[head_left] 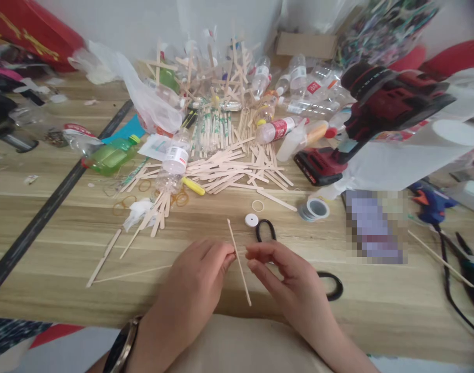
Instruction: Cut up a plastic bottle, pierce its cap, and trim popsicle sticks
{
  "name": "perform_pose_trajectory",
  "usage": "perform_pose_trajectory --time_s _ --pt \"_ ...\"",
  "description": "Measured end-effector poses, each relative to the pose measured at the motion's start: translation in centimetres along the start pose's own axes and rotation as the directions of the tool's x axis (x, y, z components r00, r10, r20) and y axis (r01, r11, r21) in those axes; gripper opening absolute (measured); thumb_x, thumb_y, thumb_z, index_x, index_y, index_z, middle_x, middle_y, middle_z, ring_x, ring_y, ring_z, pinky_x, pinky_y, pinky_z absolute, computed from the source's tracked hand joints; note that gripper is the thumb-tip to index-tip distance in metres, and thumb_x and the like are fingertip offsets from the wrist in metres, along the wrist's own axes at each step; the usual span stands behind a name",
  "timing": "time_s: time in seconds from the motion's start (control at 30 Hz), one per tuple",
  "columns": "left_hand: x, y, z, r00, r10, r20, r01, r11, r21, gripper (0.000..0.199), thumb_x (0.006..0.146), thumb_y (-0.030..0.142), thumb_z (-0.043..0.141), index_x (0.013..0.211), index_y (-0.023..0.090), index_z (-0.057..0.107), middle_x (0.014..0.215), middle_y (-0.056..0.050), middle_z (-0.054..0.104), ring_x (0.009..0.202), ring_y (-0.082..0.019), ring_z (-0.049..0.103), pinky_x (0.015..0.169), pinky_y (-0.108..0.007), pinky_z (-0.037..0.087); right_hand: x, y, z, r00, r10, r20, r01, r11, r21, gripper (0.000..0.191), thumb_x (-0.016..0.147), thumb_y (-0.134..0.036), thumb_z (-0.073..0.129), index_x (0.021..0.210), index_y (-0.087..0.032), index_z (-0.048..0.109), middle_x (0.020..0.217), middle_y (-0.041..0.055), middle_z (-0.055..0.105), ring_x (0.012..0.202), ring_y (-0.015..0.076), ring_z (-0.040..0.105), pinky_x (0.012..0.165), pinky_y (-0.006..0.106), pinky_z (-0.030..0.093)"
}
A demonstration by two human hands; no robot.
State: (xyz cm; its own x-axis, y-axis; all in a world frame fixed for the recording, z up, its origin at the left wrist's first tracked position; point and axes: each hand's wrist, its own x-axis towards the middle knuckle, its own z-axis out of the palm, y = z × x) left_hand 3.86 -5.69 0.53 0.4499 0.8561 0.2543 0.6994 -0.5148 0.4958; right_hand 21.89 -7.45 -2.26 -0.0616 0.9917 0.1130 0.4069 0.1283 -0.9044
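A thin wooden stick [242,274] stands slanted between my hands above the table's near side. My left hand [196,282], wearing a wristwatch, is closed, its thumb and fingertips pinched at the stick's middle. On the other side, my right hand [289,282] has thumb and forefinger drawn together close to the stick; what lies in that pinch is too small to make out. Black-handled scissors [266,230] lie partly hidden under my right hand. Just beyond are a small white disc [251,220] and a rubber band [258,206].
Many craft sticks [229,168] are piled mid-table, with plastic bottles [176,158] around them. A red and black cordless drill [380,114] stands at right, near a solder-like spool [315,209], a blurred-out phone-shaped item [375,228] and a blue glue gun [431,202].
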Motion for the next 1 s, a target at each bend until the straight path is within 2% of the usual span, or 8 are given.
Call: perform_pose_trajectory --time_s 0.23,0.4,0.5,0.6,0.7,0.8,0.9,1.0 --pt "0.6 -1.8 1.0 0.999 -0.033 0.021 0.031 0.997 0.074 0.023 0.095 0.013 0.044 0.08 0.018 0.061 0.072 -0.001 0.064 0.068 -0.018 0.058 0.062 -0.03 0.043 0.8 0.3 0.1 0.992 -0.043 0.115 0.055 0.993 -0.106 0.011 0.09 -0.024 0.055 0.089 -0.021 0.066 0.079 0.0007 0.067 0.07 0.0132 0.063 0.063 0.022 0.049" --pt "1.1 -3.4 2.0 0.982 -0.132 0.137 0.113 0.984 0.135 0.017 0.093 0.013 0.05 0.085 0.018 0.065 0.081 -0.003 0.067 0.079 -0.023 0.058 0.071 -0.036 0.046 2.5 1.1 -0.9 0.976 -0.046 0.212 0.102 0.961 -0.258 0.016 0.095 -0.025 0.05 0.088 -0.02 0.064 0.077 0.0012 0.065 0.069 0.0137 0.063 0.061 0.023 0.047" --pt "1.5 -4.2 2.8 0.958 -0.192 0.213 0.15 0.968 0.199 0.021 0.093 0.012 0.048 0.088 0.019 0.067 0.083 -0.004 0.067 0.082 -0.024 0.058 0.073 -0.039 0.046 5.0 1.4 -1.8 0.969 0.031 0.245 0.103 0.851 -0.515 0.016 0.096 -0.024 0.051 0.09 -0.019 0.065 0.083 0.002 0.066 0.075 0.0141 0.064 0.066 0.023 0.047" --pt "1.7 -4.9 3.5 0.944 -0.236 0.232 0.168 0.946 0.277 0.025 0.093 0.009 0.046 0.094 0.019 0.069 0.086 -0.005 0.068 0.084 -0.025 0.058 0.075 -0.04 0.046 8.3 1.4 -2.3 0.969 0.152 0.196 0.037 0.691 -0.722 0.018 0.097 -0.025 0.05 0.095 -0.019 0.066 0.093 0.0043 0.067 0.084 0.0164 0.065 0.07 0.024 0.047" --pt "1.7 -5.6 3.8 0.945 -0.263 0.195 0.188 0.924 0.332 0.028 0.093 0.008 0.045 0.1 0.018 0.07 0.091 -0.007 0.068 0.087 -0.026 0.058 0.077 -0.041 0.047 11.4 1.4 -2.3 0.969 0.212 0.13 -0.017 0.577 -0.817 0.019 0.098 -0.022 0.048 0.096 -0.017 0.067 0.1 0.0084 0.067 0.092 0.0203 0.065 0.071 0.026 0.047" --pt "1.7 -6.1 3.7 0.946 -0.286 0.154 0.215 0.906 0.365 0.027 0.093 0.008 0.046 0.099 0.018 0.07 0.092 -0.007 0.068 0.09 -0.027 0.057 0.079 -0.042 0.047 13.5 1.4 -2.1 0.953 0.291 0.086 -0.058 0.453 -0.89 0.018 0.095 -0.017 0.051 0.093 -0.013 0.068 0.1 0.0138 0.067 0.097 0.0252 0.065 0.071 0.028 0.048" --pt "1.7 -6.5 3.6 0.946 -0.3 0.12 0.234 0.891 0.388 0.025 0.092 0.01 0.047 0.097 0.019 0.07 0.092 -0.007 0.067 0.09 -0.029 0.057 0.079 -0.043 0.046 14.2 1.5 -1.7 0.927 0.373 0.044 -0.099 0.357 -0.929 0.02 0.095 -0.018 0.051 0.092 -0.008 0.068 0.094 0.0173 0.067 0.095 0.0286 0.066 0.07 0.033 0.051" --pt "1.7 -6.7 3.7 0.951 -0.299 0.082 0.243 0.883 0.402 0.02 0.093 0.015 0.05 0.095 0.018 0.07 0.09 -0.008 0.067 0.088 -0.03 0.057 0.079 -0.045 0.046 14.3 1.7 -1.5 0.911 0.411 0.025 -0.119 0.322 -0.939 0.019 0.097 -0.017 0.05 0.096 -0.007 0.066 0.094 0.0138 0.068 0.093 0.0247 0.067 0.073 0.035 0.053"
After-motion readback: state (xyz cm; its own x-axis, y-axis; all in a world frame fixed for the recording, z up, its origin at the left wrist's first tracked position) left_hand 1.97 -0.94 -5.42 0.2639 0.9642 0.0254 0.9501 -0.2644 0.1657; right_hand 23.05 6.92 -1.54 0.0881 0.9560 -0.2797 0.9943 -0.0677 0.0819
